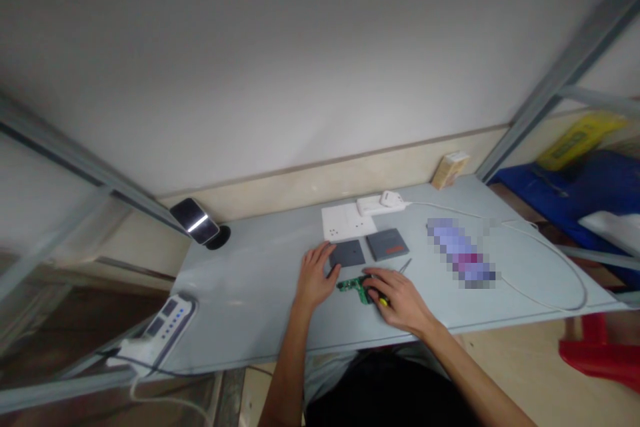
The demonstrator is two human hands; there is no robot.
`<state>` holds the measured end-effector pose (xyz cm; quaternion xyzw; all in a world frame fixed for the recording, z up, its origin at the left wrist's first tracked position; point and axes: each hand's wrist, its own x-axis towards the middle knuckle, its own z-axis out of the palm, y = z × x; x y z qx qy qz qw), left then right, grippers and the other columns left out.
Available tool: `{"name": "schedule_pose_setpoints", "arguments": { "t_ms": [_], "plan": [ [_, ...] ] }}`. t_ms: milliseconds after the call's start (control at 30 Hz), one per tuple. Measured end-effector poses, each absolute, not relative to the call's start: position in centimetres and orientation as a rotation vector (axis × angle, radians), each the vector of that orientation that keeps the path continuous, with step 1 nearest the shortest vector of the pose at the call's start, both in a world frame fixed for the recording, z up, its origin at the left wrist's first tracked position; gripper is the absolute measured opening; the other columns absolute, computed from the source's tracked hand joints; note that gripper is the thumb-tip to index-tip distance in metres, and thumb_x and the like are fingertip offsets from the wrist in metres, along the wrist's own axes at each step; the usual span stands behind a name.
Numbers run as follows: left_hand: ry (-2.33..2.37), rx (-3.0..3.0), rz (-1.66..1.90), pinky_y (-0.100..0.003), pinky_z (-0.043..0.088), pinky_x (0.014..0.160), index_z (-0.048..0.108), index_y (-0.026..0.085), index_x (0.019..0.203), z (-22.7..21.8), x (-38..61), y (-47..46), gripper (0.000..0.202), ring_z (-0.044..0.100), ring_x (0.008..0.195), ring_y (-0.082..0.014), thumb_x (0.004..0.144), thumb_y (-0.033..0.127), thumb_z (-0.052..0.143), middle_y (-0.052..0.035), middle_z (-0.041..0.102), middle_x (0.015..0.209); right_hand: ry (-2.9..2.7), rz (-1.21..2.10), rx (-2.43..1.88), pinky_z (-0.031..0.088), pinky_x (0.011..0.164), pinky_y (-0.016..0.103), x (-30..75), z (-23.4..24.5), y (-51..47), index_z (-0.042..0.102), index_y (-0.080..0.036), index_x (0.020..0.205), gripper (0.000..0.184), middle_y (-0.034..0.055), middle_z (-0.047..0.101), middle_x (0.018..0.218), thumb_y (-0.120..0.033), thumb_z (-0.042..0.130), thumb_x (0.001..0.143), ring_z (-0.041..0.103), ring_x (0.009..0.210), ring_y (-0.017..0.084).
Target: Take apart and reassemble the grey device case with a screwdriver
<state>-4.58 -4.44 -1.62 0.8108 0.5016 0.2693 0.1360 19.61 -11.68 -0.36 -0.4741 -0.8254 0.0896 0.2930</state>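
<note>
My left hand (316,275) lies palm down with its fingers apart, at the left edge of a dark grey square panel (349,253). My right hand (397,298) is curled around a slim screwdriver (384,302). Its yellow and black handle shows under the fingers, and a thin metal shaft points away past the knuckles. Between the hands lies a green circuit board (357,287) with a black part at its right side, touched or partly covered by my right fingertips. Behind my right hand sits a second dark grey square case (387,245) with red marking.
White paper (345,221) and a power strip (381,204) with a plug lie behind the panels. A blurred-out device (463,250) and a white cable are at right. A phone on a stand (195,220) stands left, a small box (450,170) back right, another power strip (170,320) front left.
</note>
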Motion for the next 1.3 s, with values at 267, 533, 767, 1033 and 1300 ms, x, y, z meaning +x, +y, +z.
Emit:
{"name": "schedule_pose_setpoints", "arguments": {
  "t_ms": [267, 533, 767, 1033, 1300],
  "plan": [
    [1.445, 2.298, 0.777, -0.050, 0.043, 0.107, 0.050, 0.027, 0.143, -1.2, -4.4, -4.5, 0.050, 0.054, 0.125, -0.0272, 0.094, 0.024, 0.060, -0.0068, 0.057, 0.146, -2.231, 0.250, -1.255, 0.057, 0.091, 0.040, 19.9, 0.2, -11.7, 0.070, -0.024, 0.116, 0.024, 0.0103, 0.070, 0.132, -0.027, 0.058, 0.094, 0.072, 0.109, 0.024],
    [1.494, 2.221, 0.790, -0.047, 0.046, 0.106, 0.047, 0.020, 0.148, -1.8, -4.5, -4.4, 0.058, 0.057, 0.115, -0.0269, 0.091, 0.018, 0.058, -0.0108, 0.066, 0.127, -2.345, 0.344, -1.282, 0.055, 0.096, 0.045, 19.8, 0.4, -11.8, 0.068, -0.023, 0.125, 0.037, 0.0129, 0.064, 0.141, -0.035, 0.068, 0.090, 0.069, 0.116, 0.029],
    [1.517, 2.132, 0.834, -0.045, 0.049, 0.103, 0.054, 0.020, 0.144, -2.8, -4.8, -3.9, 0.053, 0.059, 0.110, -0.0256, 0.092, 0.012, 0.052, -0.0119, 0.067, 0.115, -2.365, 0.398, -1.246, 0.056, 0.096, 0.046, 19.7, 0.9, -11.9, 0.067, -0.023, 0.126, 0.040, 0.0129, 0.070, 0.131, -0.039, 0.070, 0.089, 0.070, 0.113, 0.029],
    [1.462, 2.068, 0.893, -0.040, 0.053, 0.099, 0.067, 0.025, 0.130, -3.0, -5.0, -3.8, 0.042, 0.061, 0.103, -0.0213, 0.094, 0.013, 0.051, -0.0081, 0.067, 0.107, -2.107, 0.093, -1.380, 0.062, 0.084, 0.038, 19.1, -0.1, -11.8, 0.068, -0.022, 0.120, 0.032, 0.0130, 0.071, 0.123, -0.041, 0.060, 0.096, 0.074, 0.096, 0.024],
    [1.406, 1.998, 0.866, -0.037, 0.056, 0.090, 0.069, 0.025, 0.127, -2.4, -4.5, -4.8, 0.038, 0.063, 0.091, -0.0194, 0.096, 0.016, 0.051, -0.0062, 0.067, 0.096, -2.086, 0.054, -1.496, 0.061, 0.075, 0.035, 17.1, 0.0, -10.9, 0.073, -0.023, 0.105, 0.026, 0.0103, 0.072, 0.112, -0.044, 0.061, 0.095, 0.074, 0.084, 0.022]
  ]
}}
